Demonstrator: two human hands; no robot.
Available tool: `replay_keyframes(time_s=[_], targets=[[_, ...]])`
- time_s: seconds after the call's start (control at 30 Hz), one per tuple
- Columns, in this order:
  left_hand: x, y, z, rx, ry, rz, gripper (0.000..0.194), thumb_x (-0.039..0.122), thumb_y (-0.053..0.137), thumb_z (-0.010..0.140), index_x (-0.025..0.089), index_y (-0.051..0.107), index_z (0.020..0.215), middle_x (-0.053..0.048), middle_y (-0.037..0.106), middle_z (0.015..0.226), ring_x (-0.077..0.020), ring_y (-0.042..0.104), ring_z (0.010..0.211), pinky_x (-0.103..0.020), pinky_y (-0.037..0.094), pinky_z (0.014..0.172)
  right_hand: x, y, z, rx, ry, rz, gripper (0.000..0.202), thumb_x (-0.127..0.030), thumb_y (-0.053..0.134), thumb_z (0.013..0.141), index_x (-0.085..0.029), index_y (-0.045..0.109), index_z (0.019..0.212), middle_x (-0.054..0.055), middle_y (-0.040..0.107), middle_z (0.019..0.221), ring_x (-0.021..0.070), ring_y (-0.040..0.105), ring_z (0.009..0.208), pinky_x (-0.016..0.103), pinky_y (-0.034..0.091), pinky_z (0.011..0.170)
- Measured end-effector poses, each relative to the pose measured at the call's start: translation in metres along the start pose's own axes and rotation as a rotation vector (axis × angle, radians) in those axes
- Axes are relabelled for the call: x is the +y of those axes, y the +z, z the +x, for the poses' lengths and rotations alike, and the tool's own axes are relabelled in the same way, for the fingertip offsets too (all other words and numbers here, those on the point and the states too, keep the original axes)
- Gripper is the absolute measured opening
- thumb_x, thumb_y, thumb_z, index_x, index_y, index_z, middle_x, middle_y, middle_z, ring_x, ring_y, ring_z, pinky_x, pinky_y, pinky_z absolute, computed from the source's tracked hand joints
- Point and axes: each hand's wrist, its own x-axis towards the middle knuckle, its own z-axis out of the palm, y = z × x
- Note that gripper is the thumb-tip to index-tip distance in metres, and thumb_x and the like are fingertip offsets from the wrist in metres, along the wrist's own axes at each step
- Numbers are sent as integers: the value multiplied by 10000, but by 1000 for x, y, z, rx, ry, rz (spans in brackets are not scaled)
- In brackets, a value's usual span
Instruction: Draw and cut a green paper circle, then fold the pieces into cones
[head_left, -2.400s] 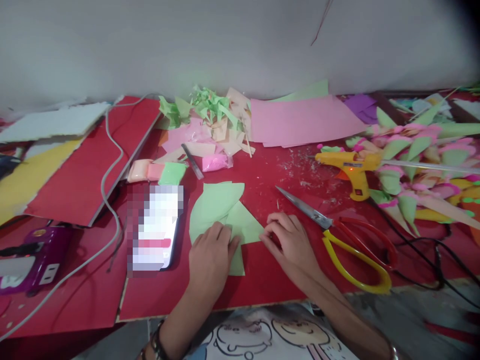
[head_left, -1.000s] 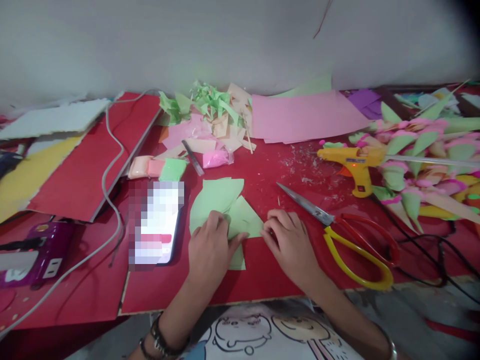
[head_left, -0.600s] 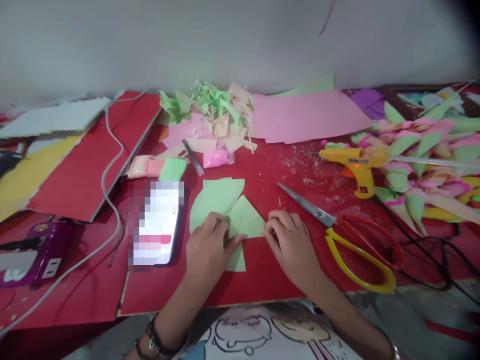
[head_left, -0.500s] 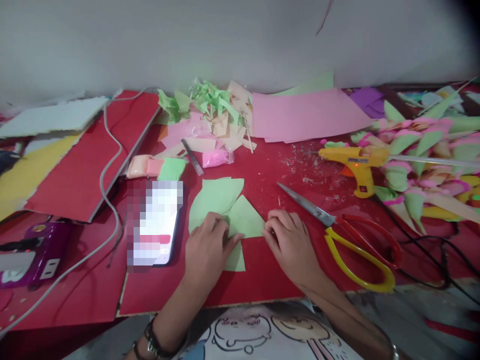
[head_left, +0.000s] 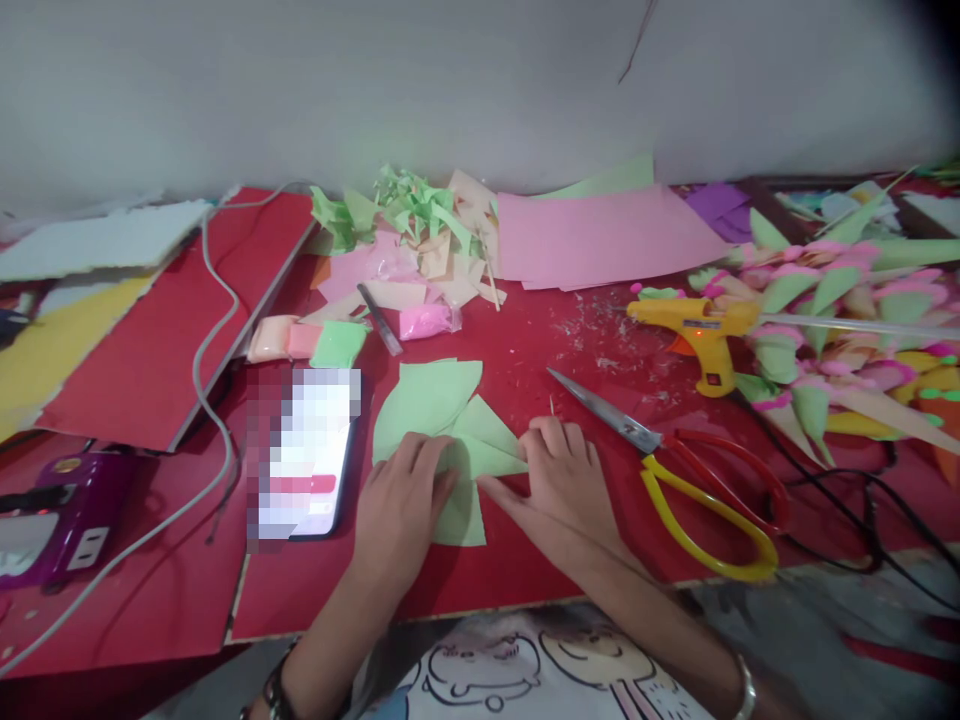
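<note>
Several pieces of light green paper (head_left: 427, 400) lie overlapping on the red table, one with a fold running toward a point at its right. My left hand (head_left: 409, 500) rests on the left part of the pieces, fingers curled down and thumb close to them, holding the paper. At the pointed right end of the folded green paper (head_left: 487, 445), my right hand (head_left: 562, 485) has its fingers bent over the tip. Its thumb stretches left along the lower edge. The fingertips of both hands are partly hidden. Large scissors (head_left: 645, 445) with red and yellow handles lie right of my right hand.
A lit phone (head_left: 311, 450) lies left of my hands. At the right are a yellow glue gun (head_left: 690, 325), its black cord and a pile of paper flowers (head_left: 817, 300). Paper scraps (head_left: 420, 220), a cutter (head_left: 379, 318) and pink sheets (head_left: 600, 235) lie behind.
My right thumb has stretched leftward along the folded paper's lower edge, and the paper's point has moved slightly down. My left thumb has drawn back a little. The whole view has shifted slightly.
</note>
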Motion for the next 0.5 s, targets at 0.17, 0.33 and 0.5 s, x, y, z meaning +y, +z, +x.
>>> replay_keyframes(time_s=[0.17,0.33,0.5], targets=[[-2,3,-1,19,8,23,173,260,437,867,219,480,1030,-26,558,936,-160,570,772,-277,432,635,1,2,1,-2,6,-22,233,-428,515,787,-195,493,781,72,530,881,237,454,798,355,349,643],[-2,2,-1,20,13,15,170,234,446,859,214,493,1021,-29,561,937,-160,571,767,-277,442,624,20,1,-6,34,33,4,155,-360,512,809,-207,490,800,53,520,921,231,456,824,340,346,656],[-2,1,-1,26,18,1,163,221,449,855,206,501,1009,-33,565,934,-162,571,760,-278,447,612,36,0,-8,76,15,16,60,-266,494,828,-210,516,831,63,524,940,248,465,883,362,366,715]])
